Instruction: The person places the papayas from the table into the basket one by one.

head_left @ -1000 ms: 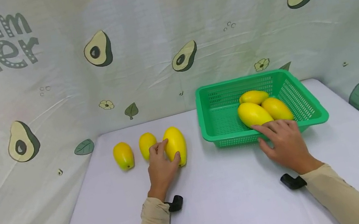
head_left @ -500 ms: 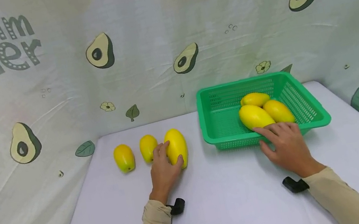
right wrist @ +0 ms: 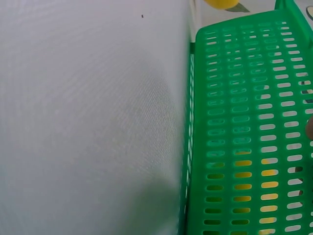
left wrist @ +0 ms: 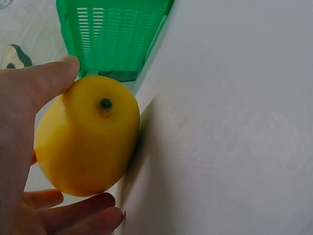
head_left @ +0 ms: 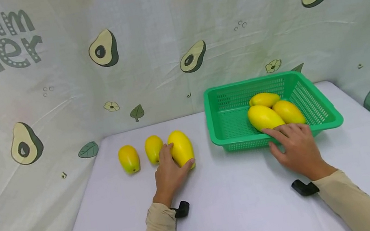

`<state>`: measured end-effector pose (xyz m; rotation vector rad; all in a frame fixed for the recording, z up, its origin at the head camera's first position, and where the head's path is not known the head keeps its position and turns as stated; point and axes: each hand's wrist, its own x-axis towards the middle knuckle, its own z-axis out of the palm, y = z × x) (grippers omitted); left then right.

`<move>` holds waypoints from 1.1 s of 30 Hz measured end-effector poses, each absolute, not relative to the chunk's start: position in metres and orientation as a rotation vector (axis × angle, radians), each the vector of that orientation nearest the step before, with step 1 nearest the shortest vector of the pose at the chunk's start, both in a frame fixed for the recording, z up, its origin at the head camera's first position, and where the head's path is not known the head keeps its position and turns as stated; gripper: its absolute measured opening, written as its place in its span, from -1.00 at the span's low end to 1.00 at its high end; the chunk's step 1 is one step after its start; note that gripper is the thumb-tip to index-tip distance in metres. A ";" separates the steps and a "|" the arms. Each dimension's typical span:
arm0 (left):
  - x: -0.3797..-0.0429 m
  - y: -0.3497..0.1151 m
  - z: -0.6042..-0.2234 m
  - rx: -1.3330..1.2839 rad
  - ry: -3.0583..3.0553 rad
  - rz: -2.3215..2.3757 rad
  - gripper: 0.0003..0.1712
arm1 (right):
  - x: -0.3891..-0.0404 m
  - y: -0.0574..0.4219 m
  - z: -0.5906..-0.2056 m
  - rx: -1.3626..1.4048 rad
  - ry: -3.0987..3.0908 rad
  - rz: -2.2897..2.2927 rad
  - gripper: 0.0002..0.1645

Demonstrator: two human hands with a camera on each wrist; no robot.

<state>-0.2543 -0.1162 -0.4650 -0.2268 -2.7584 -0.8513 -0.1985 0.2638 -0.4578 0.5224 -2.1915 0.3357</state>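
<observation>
My left hand is around the largest loose yellow mango, its thumb over the near end and its fingers along the left side. In the left wrist view this mango shows a small green stem spot, with the thumb on top and curled fingers beneath. The mango lies on the table. With its fingers over the front rim and its thumb outside, my right hand holds the green basket. Only a bit of a finger shows at the edge of the right wrist view, beside the slotted basket wall.
Left of my left hand lie two smaller yellow mangoes, the nearer one close to its fingers and another farther left. Three mangoes sit in the basket's right part. A printed cloth hangs behind the white table.
My left thumb has moved right across the near end of the mango, and the mango's near end has shifted slightly right. My right hand stays at the basket rim.
</observation>
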 end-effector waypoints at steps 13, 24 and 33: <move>-0.252 -0.112 -0.469 -0.246 -2.724 -0.894 -0.07 | -0.197 0.264 -0.458 0.522 -2.149 0.350 -0.51; -0.250 -0.111 -0.469 -0.170 -2.752 -0.961 -0.10 | -0.196 0.266 -0.457 0.524 -2.232 0.333 -0.51; -0.250 -0.111 -0.466 -0.162 -2.770 -0.991 -0.09 | -0.195 0.266 -0.458 0.508 -2.254 0.330 -0.50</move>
